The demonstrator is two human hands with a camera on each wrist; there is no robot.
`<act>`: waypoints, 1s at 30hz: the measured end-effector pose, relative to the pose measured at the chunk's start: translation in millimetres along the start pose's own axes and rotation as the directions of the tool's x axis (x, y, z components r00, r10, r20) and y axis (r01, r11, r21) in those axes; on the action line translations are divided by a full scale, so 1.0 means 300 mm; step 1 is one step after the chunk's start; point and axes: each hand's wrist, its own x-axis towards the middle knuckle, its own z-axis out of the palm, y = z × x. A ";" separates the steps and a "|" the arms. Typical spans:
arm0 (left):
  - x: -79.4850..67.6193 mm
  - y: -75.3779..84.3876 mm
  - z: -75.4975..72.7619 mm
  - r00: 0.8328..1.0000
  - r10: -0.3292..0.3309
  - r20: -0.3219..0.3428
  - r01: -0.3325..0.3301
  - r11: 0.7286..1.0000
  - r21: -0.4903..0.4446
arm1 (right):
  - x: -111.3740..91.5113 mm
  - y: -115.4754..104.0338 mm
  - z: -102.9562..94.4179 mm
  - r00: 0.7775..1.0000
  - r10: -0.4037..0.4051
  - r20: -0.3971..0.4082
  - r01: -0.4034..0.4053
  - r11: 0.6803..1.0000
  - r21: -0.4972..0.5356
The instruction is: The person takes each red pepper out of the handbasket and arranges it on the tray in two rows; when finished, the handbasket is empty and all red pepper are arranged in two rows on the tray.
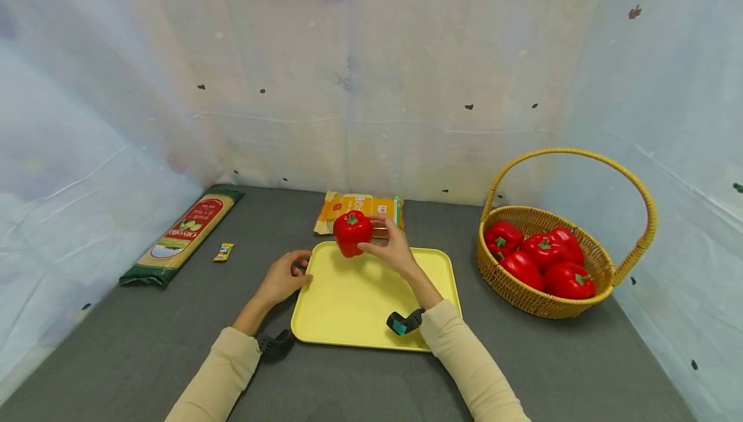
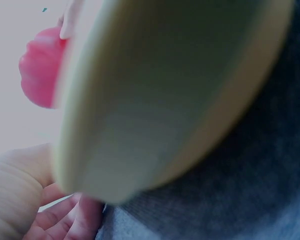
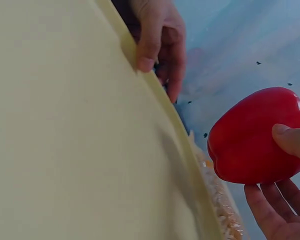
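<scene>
A red bell pepper (image 1: 352, 233) with a green stem is held above the yellow tray (image 1: 366, 309) by my right hand (image 1: 393, 249). In the right wrist view, the thumb presses one side of the pepper (image 3: 257, 137) and the other fingers lie against its opposite side. My left hand (image 1: 283, 280) grips the tray's left rim, its thumb on the edge and its fingers curled outside and below. The tray (image 2: 130, 165) looms blurred and tilted in the left wrist view, hiding part of the right hand.
On the right stands a wicker basket (image 1: 516, 296) with a tall handle, holding several red bell peppers (image 1: 542, 251). An orange food packet (image 1: 362, 204) lies behind the tray. Leftward are a small yellow packet (image 1: 223, 252) and a long green-ended bag (image 1: 184, 233). Curtains surround the grey table.
</scene>
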 end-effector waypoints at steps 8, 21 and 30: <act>0.000 0.005 -0.003 1.000 0.009 -0.007 -0.009 1.000 0.006 | 0.010 0.031 0.053 1.000 0.027 -0.010 -0.028 0.999 -0.030; 0.001 0.001 -0.001 1.000 0.012 -0.012 -0.012 1.000 0.007 | -0.004 0.027 0.099 0.999 0.039 -0.008 -0.039 0.998 -0.055; -0.001 0.004 0.000 1.000 -0.002 -0.010 0.002 1.000 -0.004 | -0.007 0.030 0.098 0.998 0.045 0.037 -0.044 0.999 -0.029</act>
